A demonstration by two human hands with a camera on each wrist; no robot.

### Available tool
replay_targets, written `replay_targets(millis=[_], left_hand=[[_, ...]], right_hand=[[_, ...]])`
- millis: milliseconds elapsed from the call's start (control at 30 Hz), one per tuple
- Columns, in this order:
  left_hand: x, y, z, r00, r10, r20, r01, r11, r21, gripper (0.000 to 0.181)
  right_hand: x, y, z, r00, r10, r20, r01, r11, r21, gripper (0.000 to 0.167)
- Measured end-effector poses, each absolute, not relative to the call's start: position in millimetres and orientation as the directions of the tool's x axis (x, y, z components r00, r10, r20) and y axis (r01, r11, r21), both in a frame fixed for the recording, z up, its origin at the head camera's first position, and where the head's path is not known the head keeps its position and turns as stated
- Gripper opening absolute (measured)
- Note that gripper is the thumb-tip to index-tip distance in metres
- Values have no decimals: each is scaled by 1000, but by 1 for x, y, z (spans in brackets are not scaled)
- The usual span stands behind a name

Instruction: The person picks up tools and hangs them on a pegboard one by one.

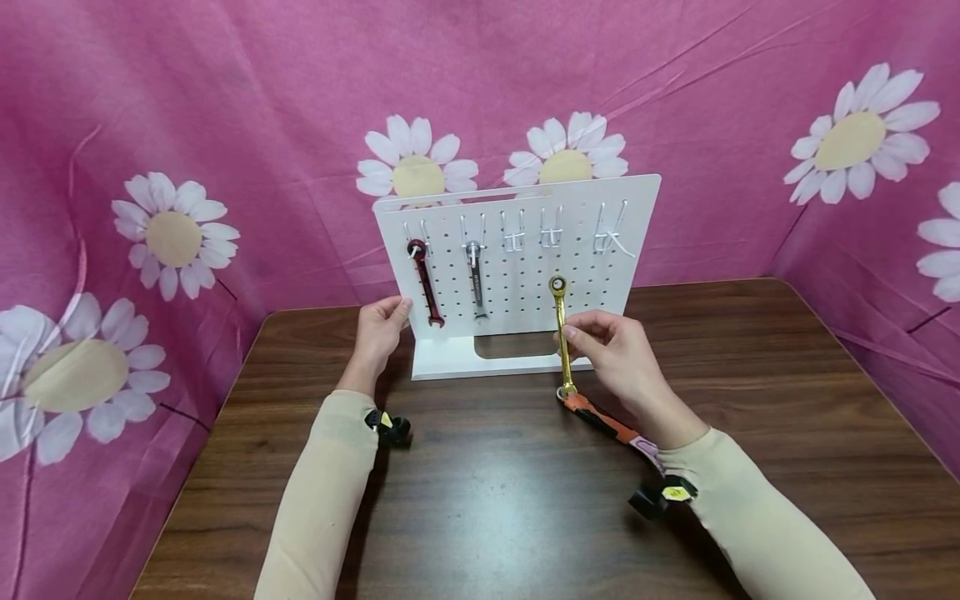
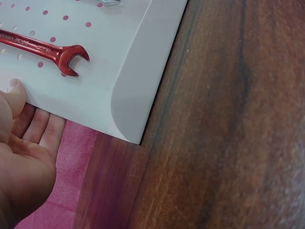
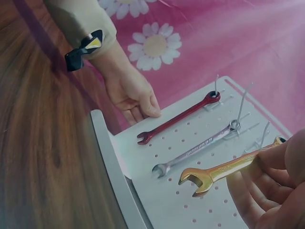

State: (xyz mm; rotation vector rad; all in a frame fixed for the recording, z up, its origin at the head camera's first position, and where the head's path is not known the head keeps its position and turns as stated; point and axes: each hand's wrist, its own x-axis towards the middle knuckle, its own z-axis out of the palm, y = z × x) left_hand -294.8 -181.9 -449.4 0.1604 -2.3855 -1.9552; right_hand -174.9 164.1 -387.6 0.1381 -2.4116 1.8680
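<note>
Red wrench (image 2: 35,44): engraved letters, too blurred to read
Silver wrench (image 3: 196,147): lettering, unreadable
Yellow wrist label (image 1: 678,493): marks, too small

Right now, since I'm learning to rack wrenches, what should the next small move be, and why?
Probably raise the gold combination wrench, ring end first, to the bare hook beside the silver combination wrench. The right grip holds it ring end up, lower than that hook; the red combination wrench and silver one hang by theirs, and the left grip holds the pegboard by its edge.
</note>
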Motion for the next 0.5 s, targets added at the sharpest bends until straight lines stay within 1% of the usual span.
replay_targets(millis=[200,300,500], left_hand=[[-293,-183,-449,-993,-112,-34,-56,198,979,37],[-292,-183,-449,-993,-107,-41,-61,192,980,37],[-292,-182,-447,-994,-103,-37,-56,190,980,36]], right_hand=[[-182,151,-384,-991,-23,133,-134,225,-965,21],[-184,145,-381,-991,-24,134,-136,240,-961,20],[-191,133,-372,-984,-10,179,-174,294,-940,20]])
